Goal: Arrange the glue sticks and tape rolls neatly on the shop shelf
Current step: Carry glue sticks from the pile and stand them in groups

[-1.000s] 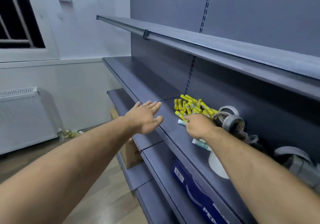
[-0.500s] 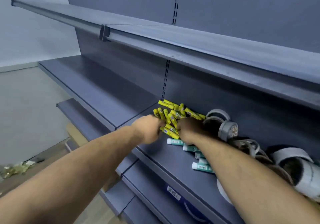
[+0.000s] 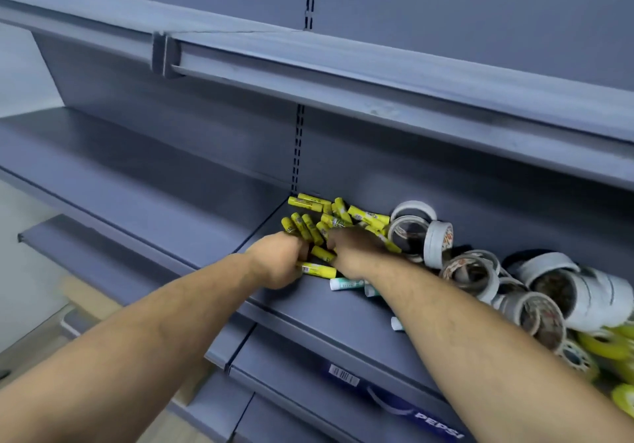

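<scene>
A loose pile of yellow glue sticks (image 3: 338, 214) lies at the back of the grey-blue shelf (image 3: 178, 202). My left hand (image 3: 278, 261) has its fingers curled round one yellow stick (image 3: 317, 270) at the pile's near edge. My right hand (image 3: 355, 254) sits beside it, fingers curled down into the pile, fingertips hidden. A few white and teal glue sticks (image 3: 346, 283) lie under my right wrist. White tape rolls (image 3: 437, 243) are heaped to the right, and yellow-green tape rolls (image 3: 605, 345) lie at the far right.
The upper shelf (image 3: 343, 75) overhangs the pile. The left part of the shelf is bare. Below, a lower shelf holds a blue Pepsi box (image 3: 435, 420). A slotted upright (image 3: 299, 147) runs down the back panel.
The view has swung right and closer to the shelf. My left hand, open and hovering a second ago, has come in and curled onto the yellow sticks beside my right hand.
</scene>
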A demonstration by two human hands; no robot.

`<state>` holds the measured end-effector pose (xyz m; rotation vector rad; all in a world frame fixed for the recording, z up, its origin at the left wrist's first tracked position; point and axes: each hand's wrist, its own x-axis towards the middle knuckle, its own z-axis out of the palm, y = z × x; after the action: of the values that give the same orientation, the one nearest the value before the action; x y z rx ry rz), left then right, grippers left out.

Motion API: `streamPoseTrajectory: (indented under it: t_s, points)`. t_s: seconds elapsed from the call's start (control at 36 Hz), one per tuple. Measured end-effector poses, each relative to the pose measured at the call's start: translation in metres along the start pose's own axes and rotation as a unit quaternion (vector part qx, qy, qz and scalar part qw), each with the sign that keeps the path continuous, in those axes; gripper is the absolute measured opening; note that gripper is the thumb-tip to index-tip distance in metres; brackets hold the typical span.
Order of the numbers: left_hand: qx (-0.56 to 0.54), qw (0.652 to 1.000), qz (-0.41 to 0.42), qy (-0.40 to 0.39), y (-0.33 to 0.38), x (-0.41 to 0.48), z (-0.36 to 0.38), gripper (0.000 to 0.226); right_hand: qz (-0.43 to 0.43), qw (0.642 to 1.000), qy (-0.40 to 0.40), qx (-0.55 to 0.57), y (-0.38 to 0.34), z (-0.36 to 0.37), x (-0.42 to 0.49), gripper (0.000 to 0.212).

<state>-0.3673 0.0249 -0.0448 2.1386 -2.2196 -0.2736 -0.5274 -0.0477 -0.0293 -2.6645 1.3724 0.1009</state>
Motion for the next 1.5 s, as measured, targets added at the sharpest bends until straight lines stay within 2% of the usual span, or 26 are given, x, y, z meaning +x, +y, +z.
streamPoseTrajectory:
  t_s: [0.14, 0.22, 0.31, 0.42, 0.53, 0.61, 0.72, 0.81, 0.86, 0.92, 1.11, 1.19, 1.31, 1.5]
  points:
    - [-0.05, 0.998, -0.019, 0.02, -0.011, -0.004, -0.008, 0.011, -0.032, 0.999, -0.033, -0.021, -0.008, -0.001, 0.0, 0.061]
    - [-0.137, 0.989, -0.04, 0.031, -0.018, -0.005, -0.016, 0.019, -0.034, 0.998, -0.042, -0.041, -0.012, -0.001, 0.002, 0.067]
    - [-0.237, 0.968, -0.064, 0.048, -0.025, -0.007, -0.024, 0.021, -0.02, 0.999, -0.02, -0.015, -0.012, -0.001, 0.003, 0.058]
    - [-0.323, 0.94, -0.079, 0.073, -0.032, -0.007, -0.03, 0.018, 0.003, 0.997, 0.042, 0.062, -0.008, -0.007, 0.001, 0.034]
    - [-0.367, 0.922, -0.081, 0.092, -0.028, -0.008, -0.038, 0.018, 0.019, 0.987, 0.093, 0.126, -0.003, -0.019, -0.002, 0.034]
    - [-0.387, 0.913, -0.081, 0.102, -0.023, -0.008, -0.043, 0.021, -0.001, 0.98, 0.119, 0.16, 0.0, -0.03, -0.008, 0.028]
    - [-0.407, 0.904, -0.077, 0.104, -0.015, -0.003, -0.046, 0.026, -0.011, 0.974, 0.111, 0.196, 0.008, -0.039, -0.018, 0.023]
    - [-0.436, 0.891, -0.072, 0.103, -0.009, 0.0, -0.045, 0.024, -0.002, 0.973, 0.104, 0.206, 0.012, -0.037, -0.02, 0.034]
    - [-0.446, 0.887, -0.071, 0.093, -0.004, 0.001, -0.045, 0.021, 0.002, 0.976, 0.097, 0.193, 0.016, -0.034, -0.02, 0.045]
    - [-0.453, 0.885, -0.068, 0.083, 0.001, 0.001, -0.046, 0.024, 0.018, 0.98, 0.097, 0.171, 0.018, -0.033, -0.022, 0.047]
    - [-0.363, 0.926, -0.039, 0.093, 0.003, 0.002, -0.045, 0.023, 0.028, 0.979, 0.117, 0.164, 0.021, -0.036, -0.026, 0.01]
    - [-0.343, 0.934, -0.041, 0.088, 0.004, -0.001, -0.047, 0.022, 0.025, 0.975, 0.128, 0.18, 0.021, -0.035, -0.024, 0.003]
    - [-0.355, 0.931, -0.078, 0.024, 0.002, -0.004, -0.049, 0.006, 0.02, 0.971, 0.127, 0.202, 0.021, -0.031, -0.02, 0.005]
    - [-0.337, 0.937, -0.078, -0.043, -0.001, -0.007, -0.049, 0.05, 0.023, 0.972, 0.127, 0.195, 0.018, -0.029, -0.017, 0.009]
